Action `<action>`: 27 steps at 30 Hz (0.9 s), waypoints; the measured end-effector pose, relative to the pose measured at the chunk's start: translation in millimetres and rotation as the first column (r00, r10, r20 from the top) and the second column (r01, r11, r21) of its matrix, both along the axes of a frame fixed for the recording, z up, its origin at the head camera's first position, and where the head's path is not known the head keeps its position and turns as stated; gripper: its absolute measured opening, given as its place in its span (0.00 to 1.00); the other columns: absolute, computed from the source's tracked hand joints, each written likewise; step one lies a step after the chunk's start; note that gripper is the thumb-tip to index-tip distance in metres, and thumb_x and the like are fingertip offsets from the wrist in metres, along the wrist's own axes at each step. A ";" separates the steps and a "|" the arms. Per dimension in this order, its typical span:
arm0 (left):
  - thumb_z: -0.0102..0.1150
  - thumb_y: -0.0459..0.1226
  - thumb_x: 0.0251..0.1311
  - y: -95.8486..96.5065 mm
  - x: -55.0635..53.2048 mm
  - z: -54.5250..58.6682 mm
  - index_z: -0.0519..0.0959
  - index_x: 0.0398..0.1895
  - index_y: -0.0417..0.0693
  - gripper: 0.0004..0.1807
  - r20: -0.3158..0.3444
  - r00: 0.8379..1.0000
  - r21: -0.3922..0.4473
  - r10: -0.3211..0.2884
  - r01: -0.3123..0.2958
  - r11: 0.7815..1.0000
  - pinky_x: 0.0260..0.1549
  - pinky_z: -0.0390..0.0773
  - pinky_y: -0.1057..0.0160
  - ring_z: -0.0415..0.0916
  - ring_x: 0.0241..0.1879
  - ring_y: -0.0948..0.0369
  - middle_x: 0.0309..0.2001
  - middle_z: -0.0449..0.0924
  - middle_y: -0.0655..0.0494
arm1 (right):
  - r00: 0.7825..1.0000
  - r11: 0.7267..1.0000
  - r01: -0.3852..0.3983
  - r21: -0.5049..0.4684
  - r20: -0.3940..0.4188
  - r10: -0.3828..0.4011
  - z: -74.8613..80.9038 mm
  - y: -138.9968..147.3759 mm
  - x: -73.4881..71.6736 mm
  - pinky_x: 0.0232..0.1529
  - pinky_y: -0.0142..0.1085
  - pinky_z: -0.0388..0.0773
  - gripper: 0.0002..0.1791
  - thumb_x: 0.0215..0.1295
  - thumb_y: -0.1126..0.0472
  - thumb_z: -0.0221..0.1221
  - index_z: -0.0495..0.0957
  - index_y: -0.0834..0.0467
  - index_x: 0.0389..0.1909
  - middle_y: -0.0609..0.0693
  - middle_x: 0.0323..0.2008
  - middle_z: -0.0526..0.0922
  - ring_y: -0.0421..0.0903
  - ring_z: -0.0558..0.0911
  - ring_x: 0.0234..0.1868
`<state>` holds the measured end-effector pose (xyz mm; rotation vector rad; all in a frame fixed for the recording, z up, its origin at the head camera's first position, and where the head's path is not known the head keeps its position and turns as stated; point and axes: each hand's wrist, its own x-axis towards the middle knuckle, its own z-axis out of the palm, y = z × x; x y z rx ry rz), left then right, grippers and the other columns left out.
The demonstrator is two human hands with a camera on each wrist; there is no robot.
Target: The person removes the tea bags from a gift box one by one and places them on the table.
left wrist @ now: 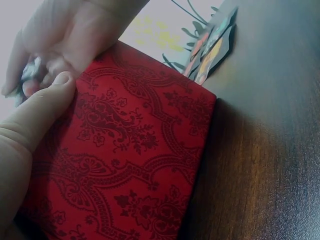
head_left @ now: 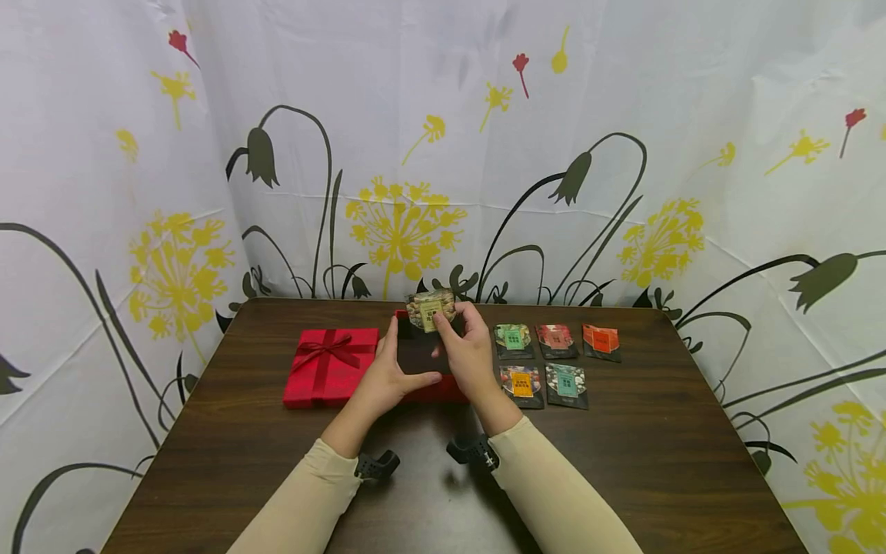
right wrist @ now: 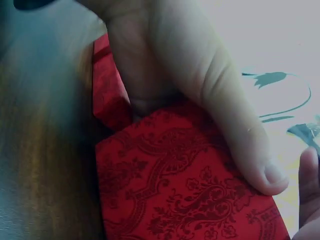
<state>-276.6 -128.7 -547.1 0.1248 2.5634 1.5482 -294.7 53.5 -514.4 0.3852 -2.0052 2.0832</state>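
Observation:
A small packet (head_left: 419, 309) with a pale yellow label is pinched between the thumb and fingers of my right hand (head_left: 472, 360). It is held up over the far side of an open red box (head_left: 438, 391) with a dark inside. My left hand (head_left: 384, 378) grips that box at its near left corner, the palm along the left side. In the right wrist view, the left thumb (right wrist: 242, 135) lies across the patterned front wall (right wrist: 190, 185). Only a blurred bit of the packet (left wrist: 31, 71) shows in the left wrist view, beside the right hand's fingers.
A red lid (head_left: 331, 385) with a ribbon bow lies left of the box. Right of it several packets lie in two rows, among them a green-labelled one (head_left: 514, 340) and an orange-labelled one (head_left: 522, 386). A flowered curtain (head_left: 443, 154) hangs behind the wooden table (head_left: 664, 431).

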 end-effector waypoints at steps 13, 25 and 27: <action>0.83 0.67 0.47 -1.8 2.0 -0.6 0.29 0.91 0.68 0.82 0.008 1.000 -0.006 0.006 -0.006 1.000 0.78 0.59 0.26 0.44 0.87 0.35 0.91 0.35 0.42 | 0.997 0.997 0.074 0.036 0.019 -0.075 -9.6 52.0 27.9 0.20 0.48 0.84 0.13 0.79 0.60 0.66 0.84 0.52 0.60 0.56 0.45 0.83 0.53 0.77 0.18; 0.83 0.62 0.52 -0.4 2.7 0.3 0.29 0.90 0.73 0.78 0.028 1.000 0.000 0.005 -0.005 1.000 0.77 0.60 0.25 0.42 0.88 0.36 0.91 0.34 0.44 | 0.929 0.935 0.349 0.067 0.107 -0.355 -31.8 143.4 49.8 0.26 0.31 0.79 0.13 0.75 0.55 0.71 0.87 0.56 0.54 0.48 0.47 0.85 0.38 0.78 0.29; 0.83 0.60 0.53 -0.5 2.8 1.0 0.29 0.90 0.73 0.77 0.029 1.000 0.002 0.006 -0.006 1.000 0.77 0.60 0.25 0.43 0.88 0.36 0.91 0.35 0.44 | 0.914 0.922 0.380 0.068 0.125 -0.386 -36.7 159.0 51.5 0.23 0.32 0.79 0.13 0.74 0.55 0.71 0.87 0.57 0.54 0.48 0.43 0.83 0.38 0.76 0.24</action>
